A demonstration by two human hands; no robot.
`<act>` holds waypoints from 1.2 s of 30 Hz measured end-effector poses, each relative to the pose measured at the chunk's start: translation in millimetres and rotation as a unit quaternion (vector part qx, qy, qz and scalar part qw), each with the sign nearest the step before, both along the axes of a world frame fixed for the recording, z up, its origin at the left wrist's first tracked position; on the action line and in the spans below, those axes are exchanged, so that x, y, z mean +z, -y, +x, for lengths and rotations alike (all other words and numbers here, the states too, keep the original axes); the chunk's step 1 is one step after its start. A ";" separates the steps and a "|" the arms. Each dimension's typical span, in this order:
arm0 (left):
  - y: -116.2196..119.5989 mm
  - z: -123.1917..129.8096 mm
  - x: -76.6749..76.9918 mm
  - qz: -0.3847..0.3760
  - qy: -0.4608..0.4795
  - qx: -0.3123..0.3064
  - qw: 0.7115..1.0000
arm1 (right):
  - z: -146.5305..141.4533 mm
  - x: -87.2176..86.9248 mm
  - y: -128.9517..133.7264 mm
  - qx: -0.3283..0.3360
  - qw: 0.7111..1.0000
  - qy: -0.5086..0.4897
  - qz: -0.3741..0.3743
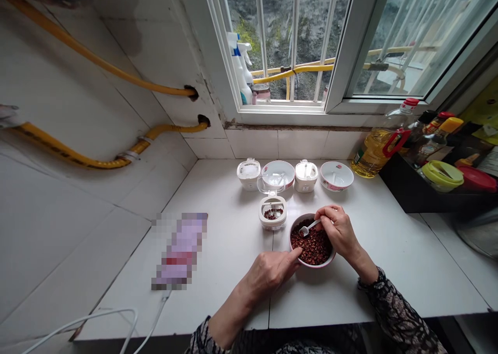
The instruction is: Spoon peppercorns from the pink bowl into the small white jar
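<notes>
White and slim, the small spoon (pixel 309 227) is pinched closed between the thumb and fingertips of the right hand (pixel 340 230), its head resting on reddish-brown pieces (pixel 314 249) that fill much of a round bowl (pixel 316 266). The left hand (pixel 272 268) grips that bowl at its near left side, thumb over the rim and the other fingers partly hidden against the outer wall. Dark patterned sleeves (pixel 400 312) cover both forearms below the wrists. The bowl stands upright on the white tiled counter (pixel 221 250), and just beside it, to the left and slightly farther back, is a jar (pixel 273 223) with its clear lid raised and similar pieces inside. Behind these runs a row: a lidded container (pixel 249 181), a flower-patterned bowl (pixel 288 168), a second container (pixel 306 184) and another patterned bowl (pixel 337 187). Farther right, an oil bottle (pixel 368 159) stands next to a black bin (pixel 406 193) of bottles and tubs. Well to the left lies a pixelated purple object (pixel 182 247), with a white cable (pixel 157 317) at its near end. Yellow hoses (pixel 89 68) cross the tiled wall, and beyond the counter a barred window (pixel 294 48) slides open.
</notes>
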State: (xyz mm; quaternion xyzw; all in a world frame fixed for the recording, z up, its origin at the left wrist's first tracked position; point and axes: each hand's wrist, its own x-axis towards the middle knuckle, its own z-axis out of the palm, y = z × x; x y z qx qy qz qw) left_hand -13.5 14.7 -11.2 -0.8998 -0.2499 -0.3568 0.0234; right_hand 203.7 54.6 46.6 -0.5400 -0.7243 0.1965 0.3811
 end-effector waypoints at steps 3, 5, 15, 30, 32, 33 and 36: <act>0.2 0.2 1.4 0.003 -0.001 -0.001 1.000 | -0.6 -0.7 -0.6 -0.005 1.000 0.004 -0.003; 0.2 0.2 1.8 0.003 -0.004 0.001 1.000 | -1.0 -1.2 -1.0 -0.007 1.000 -0.005 -0.011; -0.4 0.1 0.2 0.004 0.002 0.002 1.000 | -1.8 2.2 -0.8 -0.022 0.975 -0.178 -0.129; -1.2 -0.2 -1.6 0.002 0.000 -0.002 1.000 | -35.7 25.2 -0.1 0.053 0.989 -0.085 0.107; -1.1 -0.1 -2.6 0.011 0.002 0.005 1.000 | -40.3 24.9 -0.6 0.107 0.980 -0.010 0.166; -1.0 -0.1 -3.0 0.013 0.001 0.008 1.000 | -39.9 25.4 -0.9 0.122 0.976 0.009 0.182; -0.8 0.0 -2.7 0.008 -0.005 0.007 1.000 | -28.6 29.4 -0.6 0.084 0.979 -0.002 0.184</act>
